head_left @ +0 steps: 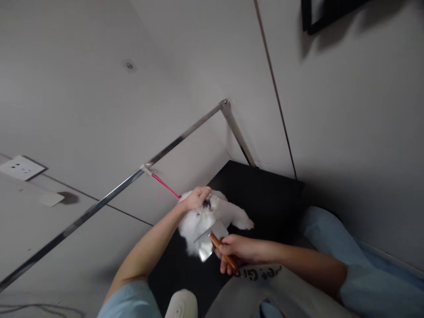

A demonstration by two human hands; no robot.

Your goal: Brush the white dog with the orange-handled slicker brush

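The white dog is at the left edge of the black table, nearer the person than the far left corner. One leg extends rightward over the tabletop. The left hand lies on the dog beside a dark patch in the fur, fingers bent; the fingertips are hidden, so whether they clasp the fur cannot be told. The right hand is closed around the orange-brown handle of the brush. The brush's metallic head overlaps the white fur; firm contact cannot be confirmed.

A metal bar runs above the table's left edge, joined to a post that meets the far edge. A red cord links the bar to the dog. A wall socket is well apart, at left.
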